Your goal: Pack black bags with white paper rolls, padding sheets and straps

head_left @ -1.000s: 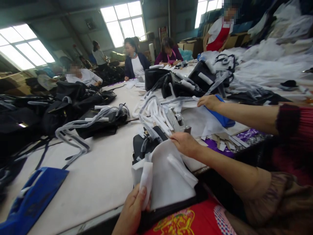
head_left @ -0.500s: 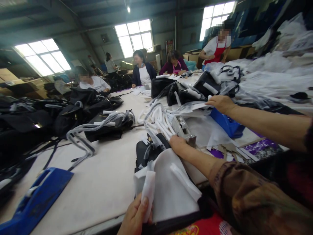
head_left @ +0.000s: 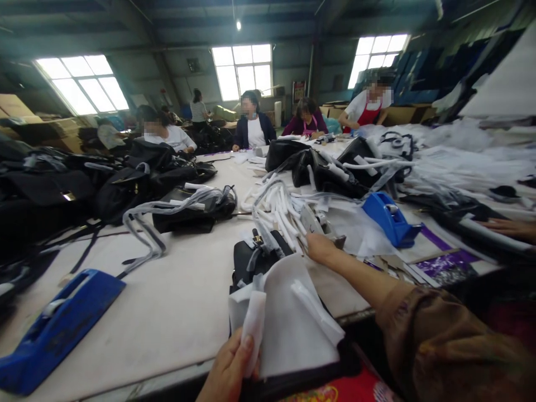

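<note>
My left hand (head_left: 230, 363) is closed around a strip of white foam wrap (head_left: 255, 312) at the table's front edge. Beside it a white foam sheet (head_left: 288, 312) covers the near part of a black bag (head_left: 245, 259), with a rolled piece of foam on top. The bag's buckle and plastic-wrapped strap show behind the sheet. My right hand (head_left: 322, 249) is closed against the near side of a grey-white tape dispenser (head_left: 312, 220), next to the ends of white foam tubes (head_left: 282, 209). Its fingertips are hidden, so what they grip does not show.
Blue tape dispensers stand at left (head_left: 62, 329) and right (head_left: 389, 218). Black bags (head_left: 46, 190) are heaped at left; more black bags (head_left: 318, 167) lie mid-table. A co-worker's hand (head_left: 513, 228) rests at the right edge. Card strips (head_left: 393, 268) lie near the front edge. Several people sit or stand beyond.
My right hand has moved from the foam tubes' ends to the grey-white dispenser, which has turned. The co-worker's hand has left the blue dispenser area. My left hand keeps its hold.
</note>
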`<state>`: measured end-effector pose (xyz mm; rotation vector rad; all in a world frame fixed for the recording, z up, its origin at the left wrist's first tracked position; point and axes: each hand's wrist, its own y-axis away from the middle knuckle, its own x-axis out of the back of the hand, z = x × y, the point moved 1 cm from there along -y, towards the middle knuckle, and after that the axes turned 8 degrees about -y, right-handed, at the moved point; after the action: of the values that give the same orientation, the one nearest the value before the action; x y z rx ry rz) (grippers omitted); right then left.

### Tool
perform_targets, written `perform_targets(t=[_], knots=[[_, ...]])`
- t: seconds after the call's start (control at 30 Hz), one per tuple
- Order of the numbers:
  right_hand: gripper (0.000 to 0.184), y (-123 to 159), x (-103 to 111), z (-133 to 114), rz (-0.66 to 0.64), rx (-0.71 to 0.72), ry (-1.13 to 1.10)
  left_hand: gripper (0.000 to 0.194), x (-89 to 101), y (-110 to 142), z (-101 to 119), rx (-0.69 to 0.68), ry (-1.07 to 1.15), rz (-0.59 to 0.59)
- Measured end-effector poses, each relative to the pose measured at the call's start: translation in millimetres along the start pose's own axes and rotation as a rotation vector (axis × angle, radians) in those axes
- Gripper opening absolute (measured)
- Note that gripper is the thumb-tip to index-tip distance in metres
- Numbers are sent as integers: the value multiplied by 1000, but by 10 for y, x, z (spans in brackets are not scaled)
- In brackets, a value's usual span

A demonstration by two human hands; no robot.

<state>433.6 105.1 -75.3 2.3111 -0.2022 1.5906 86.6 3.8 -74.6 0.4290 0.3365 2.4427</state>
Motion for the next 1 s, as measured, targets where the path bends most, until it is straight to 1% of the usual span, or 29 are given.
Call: perform_targets(t=[0.07, 0.2, 0.27, 0.33, 0.43, 0.53, 0.63, 0.77, 0.83, 0.9, 1.0], knots=[[20, 181, 16, 73, 46, 14, 20, 54, 7, -20, -26, -2, -11, -12], [26, 561, -25, 273, 130, 49, 27, 51, 14, -43, -28, 7, -22, -37], [28, 702, -87, 384, 126, 52, 12, 50, 6, -41, -9, 14, -9, -42], [27, 802, -147, 475, 95, 56, -9, 50, -9, -32, 4, 31, 4, -41], [24, 878, -162, 527, 66, 65, -30, 50, -30, -22, 0, 58, 15, -33], [29, 826, -66, 456, 99, 90, -47, 49, -42, -28, -15, 70, 24, -32], [32, 613, 25, 310, 113, 136, -73, 49, -55, -39, -5, 93, 47, -22], [22, 231, -16, 108, 49, 199, -114, 50, -77, -31, 37, 104, 65, -14], [22, 91, -63, 36, 29, 218, -135, 50, -81, -23, 48, 88, 57, -9], [24, 20, -79, 2, 21, 219, -154, 49, -79, -22, 47, 69, 49, -5], [22, 44, -30, 44, 39, 190, -187, 50, -70, -32, 36, 65, 54, -6]])
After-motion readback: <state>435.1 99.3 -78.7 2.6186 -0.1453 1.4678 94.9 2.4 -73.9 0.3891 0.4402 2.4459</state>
